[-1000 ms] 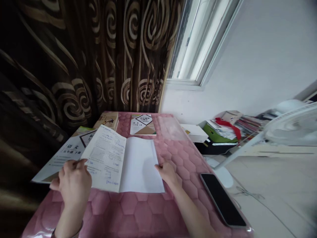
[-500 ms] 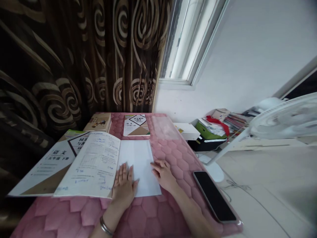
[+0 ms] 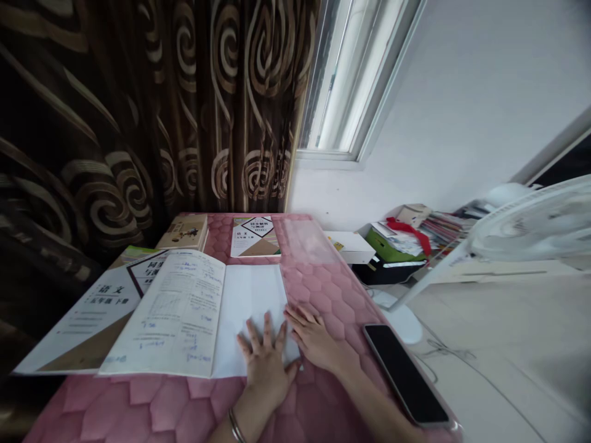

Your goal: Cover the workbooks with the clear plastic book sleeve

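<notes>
An open workbook (image 3: 178,314) lies on the pink padded table cover (image 3: 166,400), its left page printed and marked with blue handwriting. On its right side is a blank white sheet (image 3: 240,295). My left hand (image 3: 268,363), with a bracelet at the wrist, rests flat on the lower right of that sheet, fingers spread. Beside it, my right hand (image 3: 316,338) lies with fingers stretched out over the sheet's right edge. Neither hand holds anything. Under the workbook's left side shows a larger printed cover (image 3: 92,320).
A phone (image 3: 406,375) lies along the table's right edge. Farther back are a smaller book (image 3: 256,237) and a stack of books (image 3: 184,232) by the curtain (image 3: 258,123). To the right stand a white fan (image 3: 429,277) and a bin of papers (image 3: 392,246).
My left hand has slid right across the white sheet, from near the workbook's fold toward the right edge. My right hand has shifted slightly right and down, its fingers more stretched.
</notes>
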Available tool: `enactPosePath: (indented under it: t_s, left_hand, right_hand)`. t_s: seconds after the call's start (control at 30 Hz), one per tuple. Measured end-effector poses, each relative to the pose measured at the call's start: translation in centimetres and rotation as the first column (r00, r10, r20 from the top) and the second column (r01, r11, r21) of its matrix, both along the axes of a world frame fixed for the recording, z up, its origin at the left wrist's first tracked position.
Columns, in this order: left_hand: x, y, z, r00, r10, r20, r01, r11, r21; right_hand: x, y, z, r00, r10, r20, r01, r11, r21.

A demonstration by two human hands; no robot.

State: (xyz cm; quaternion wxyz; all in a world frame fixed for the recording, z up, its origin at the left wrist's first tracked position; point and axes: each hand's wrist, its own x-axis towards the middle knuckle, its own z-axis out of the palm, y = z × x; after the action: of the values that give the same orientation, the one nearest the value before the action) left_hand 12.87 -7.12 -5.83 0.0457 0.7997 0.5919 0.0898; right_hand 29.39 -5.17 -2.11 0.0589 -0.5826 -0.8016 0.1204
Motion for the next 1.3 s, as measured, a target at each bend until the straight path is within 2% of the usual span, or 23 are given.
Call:
enactPosePath:
  t_s: [0.17,0.27,0.37,0.53,0.67,0.77,0.83,1.03,1.13,1.2,1.3]
  left_hand:
    - [-0.4,0.1,1.3,0.999,-0.035,0.026,0.038,0.993,-0.114]
    - [-0.7,0.1,2.6,0.999,-0.029,0.037,0.035,0.984,-0.173]
    - [-0.9,0.0,3.6,0.994,-0.078,0.072,0.095,0.959,-0.267]
    - [-1.0,-0.1,3.8,0.996,-0.078,0.040,0.085,0.978,-0.188]
    - [-0.8,-0.2,3.7,0.996,-0.085,0.026,0.088,0.980,-0.176]
    - [-0.9,-0.1,3.9,0.997,-0.074,0.023,0.077,0.981,-0.180]
    - [-1.1,-0.1,4.0,0.997,-0.076,0.032,0.081,0.977,-0.198]
    - [-1.2,0.1,3.9,0.995,-0.089,0.052,0.100,0.963,-0.251]
    - [-1.1,0.1,3.6,0.994,-0.080,0.072,0.095,0.969,-0.228]
    - [-1.1,0.1,3.5,0.995,-0.076,0.071,0.089,0.973,-0.212]
    - [-1.1,0.0,3.9,0.995,-0.082,0.059,0.093,0.969,-0.228]
  right_hand:
    - [0.6,2.2,-0.2,0.997,0.015,0.069,-0.015,1.000,0.003]
    - [0.5,5.4,0.0,0.995,0.009,0.100,-0.007,1.000,-0.018]
    - [0.3,9.1,0.5,0.993,-0.017,0.119,0.023,0.999,-0.047]
    - [0.0,13.7,1.2,0.990,-0.088,0.107,0.093,0.995,-0.041]
    - [-0.3,15.0,1.2,0.989,-0.107,0.104,0.110,0.994,-0.025]
    - [-0.4,14.3,1.1,0.989,-0.101,0.108,0.103,0.995,-0.013]
    - [-0.4,12.9,1.1,0.991,-0.074,0.114,0.075,0.997,-0.003]
    - [0.7,4.8,-0.2,0.988,0.091,0.128,-0.097,0.994,0.044]
    - [1.5,1.6,-1.0,0.985,0.125,0.122,-0.130,0.991,0.039]
    - [1.8,1.1,-1.2,0.986,0.113,0.122,-0.117,0.993,0.025]
    - [1.8,3.0,-0.5,0.991,0.090,0.104,-0.091,0.996,0.001]
